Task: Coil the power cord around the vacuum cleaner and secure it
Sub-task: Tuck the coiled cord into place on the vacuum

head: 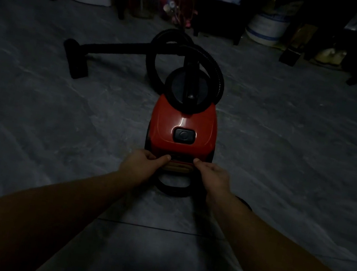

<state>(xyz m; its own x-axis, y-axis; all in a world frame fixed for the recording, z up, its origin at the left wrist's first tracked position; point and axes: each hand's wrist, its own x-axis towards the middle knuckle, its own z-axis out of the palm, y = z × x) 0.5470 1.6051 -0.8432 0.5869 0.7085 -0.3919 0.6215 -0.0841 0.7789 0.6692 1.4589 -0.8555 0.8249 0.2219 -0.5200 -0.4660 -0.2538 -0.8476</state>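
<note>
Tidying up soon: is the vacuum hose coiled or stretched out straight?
Coiled: the hose curves in overlapping loops at the far end of the vacuum cleaner.

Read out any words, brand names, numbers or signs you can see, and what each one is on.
No text can be read in this dim picture.
Red vacuum cleaner: no brand or lettering shows; its black button bears only a round mark.
White bucket at the back: any print is too blurred to read.
</note>
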